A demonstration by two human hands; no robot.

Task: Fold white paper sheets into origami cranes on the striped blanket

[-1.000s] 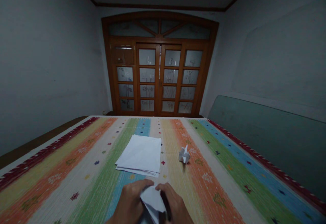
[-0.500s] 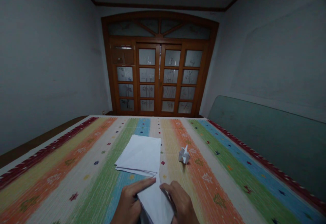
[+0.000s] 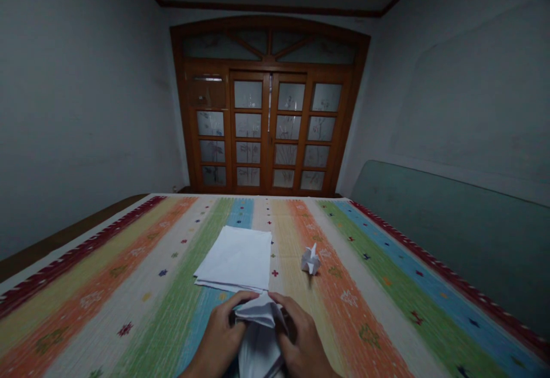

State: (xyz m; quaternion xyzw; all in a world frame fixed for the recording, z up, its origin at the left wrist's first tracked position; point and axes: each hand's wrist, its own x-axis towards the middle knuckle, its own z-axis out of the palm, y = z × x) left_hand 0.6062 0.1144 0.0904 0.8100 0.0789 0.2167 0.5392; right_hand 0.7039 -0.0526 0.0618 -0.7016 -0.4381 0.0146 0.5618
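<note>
My left hand and my right hand are both closed on a white sheet of paper at the bottom middle, pinching its folded top edge between thumbs and fingers. Just beyond the hands lies a stack of white paper sheets on the striped mat. To the right of the stack stands a small folded white paper figure.
A colourful striped mat covers the surface. A dark green panel runs along the right side by the wall. A wooden door with frosted glass panes closes off the far end.
The sheet in my hands was held flatter half a second ago; now its top is folded down and bunched between my fingers. The stack and the paper figure have not moved.
</note>
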